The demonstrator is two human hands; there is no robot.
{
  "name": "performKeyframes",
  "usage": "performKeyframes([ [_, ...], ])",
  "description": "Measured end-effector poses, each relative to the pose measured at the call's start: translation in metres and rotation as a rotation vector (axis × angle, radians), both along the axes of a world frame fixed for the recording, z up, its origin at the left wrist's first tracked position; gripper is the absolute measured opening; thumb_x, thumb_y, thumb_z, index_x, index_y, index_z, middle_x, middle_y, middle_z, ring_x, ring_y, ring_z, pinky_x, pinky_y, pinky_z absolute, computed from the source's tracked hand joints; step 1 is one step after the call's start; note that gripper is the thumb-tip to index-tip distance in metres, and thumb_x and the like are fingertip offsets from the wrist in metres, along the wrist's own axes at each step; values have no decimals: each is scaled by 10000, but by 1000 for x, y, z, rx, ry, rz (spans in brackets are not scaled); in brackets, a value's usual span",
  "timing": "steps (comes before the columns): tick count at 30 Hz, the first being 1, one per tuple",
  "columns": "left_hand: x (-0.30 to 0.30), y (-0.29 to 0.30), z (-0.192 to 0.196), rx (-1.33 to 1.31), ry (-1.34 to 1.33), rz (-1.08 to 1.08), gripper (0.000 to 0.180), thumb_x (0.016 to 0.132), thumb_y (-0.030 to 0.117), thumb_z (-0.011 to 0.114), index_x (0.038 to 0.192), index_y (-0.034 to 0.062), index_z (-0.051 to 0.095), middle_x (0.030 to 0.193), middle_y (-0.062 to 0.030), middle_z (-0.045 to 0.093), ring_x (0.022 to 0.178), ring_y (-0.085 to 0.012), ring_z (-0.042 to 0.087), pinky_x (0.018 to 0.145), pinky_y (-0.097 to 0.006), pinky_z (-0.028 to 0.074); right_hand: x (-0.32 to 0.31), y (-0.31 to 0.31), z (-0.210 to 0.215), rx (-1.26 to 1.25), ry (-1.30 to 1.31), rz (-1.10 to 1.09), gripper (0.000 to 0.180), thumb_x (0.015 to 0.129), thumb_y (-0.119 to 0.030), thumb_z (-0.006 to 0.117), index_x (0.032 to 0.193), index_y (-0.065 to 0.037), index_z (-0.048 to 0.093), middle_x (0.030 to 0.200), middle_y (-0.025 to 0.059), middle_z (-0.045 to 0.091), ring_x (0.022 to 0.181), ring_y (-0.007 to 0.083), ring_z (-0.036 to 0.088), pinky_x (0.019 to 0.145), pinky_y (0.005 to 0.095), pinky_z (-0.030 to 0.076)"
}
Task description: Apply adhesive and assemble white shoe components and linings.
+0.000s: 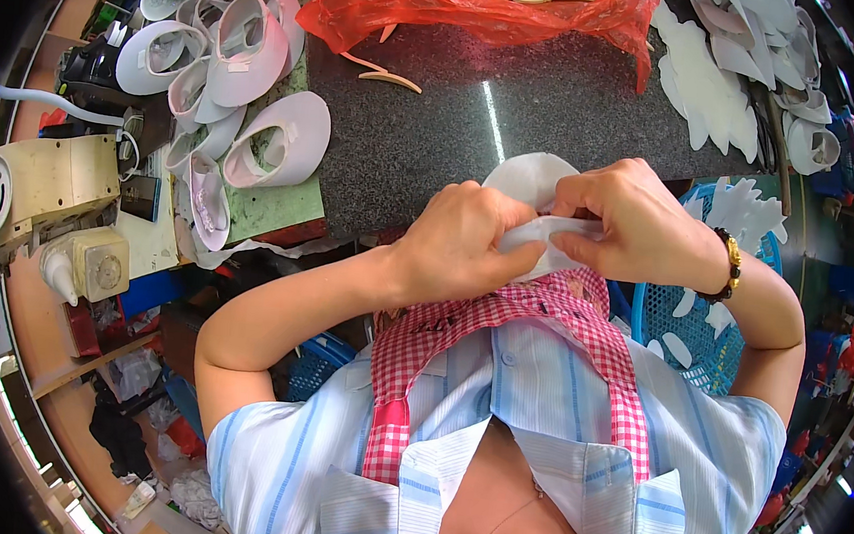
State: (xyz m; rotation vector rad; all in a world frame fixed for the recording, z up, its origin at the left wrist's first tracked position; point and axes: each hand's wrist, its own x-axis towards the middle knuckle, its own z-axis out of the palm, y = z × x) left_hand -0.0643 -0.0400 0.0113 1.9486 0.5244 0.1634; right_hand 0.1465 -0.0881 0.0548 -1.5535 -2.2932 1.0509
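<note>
Close in front of my chest, both hands pinch a white shoe upper. Its rounded end points away from me, over the near edge of the dark stone tabletop. My left hand is closed on the near left edge, thumb and fingertips together. Opposite it, my right hand grips the right side with bent fingers. Part of the upper is covered by my fingers, so I cannot see what the fingertips press together.
Finished-looking white uppers pile up at the left beside a cream sewing machine. A red plastic bag with curved beige strips lies at the back. White cut pieces sit at the right, above a blue basket.
</note>
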Motion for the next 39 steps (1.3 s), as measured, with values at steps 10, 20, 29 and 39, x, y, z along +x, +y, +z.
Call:
performKeyframes([
  [10,-31,7,25,1267,49,-81,220,741,99,608,925,-14,653,769,-96,652,673,-159,658,609,-301,506,9,65,-24,-257,580,-251,399,923,-360,633,896,36,675,753,-82,601,709,5,484,622,186,411],
  [20,-43,-5,39,1216,-576,351,285,788,85,658,1068,83,605,1111,-124,658,879,-261,686,762,-364,547,-35,-7,-38,-839,1983,-561,359,939,-121,514,1230,90,498,1082,153,653,881,180,664,801,343,547],
  [29,-38,47,51,1481,-702,656,260,767,87,728,1012,23,667,875,-94,683,786,-257,668,632,-337,541,-53,-5,-48,-1035,2119,-539,353,964,-269,530,1273,-101,497,1072,26,630,795,129,616,508,240,464],
  [39,-46,77,57,1757,-378,482,188,782,93,629,939,38,716,564,6,433,495,-128,456,465,-255,394,3,51,3,246,1044,-493,373,963,-383,517,974,-21,603,818,-15,583,741,51,545,648,201,437],
])
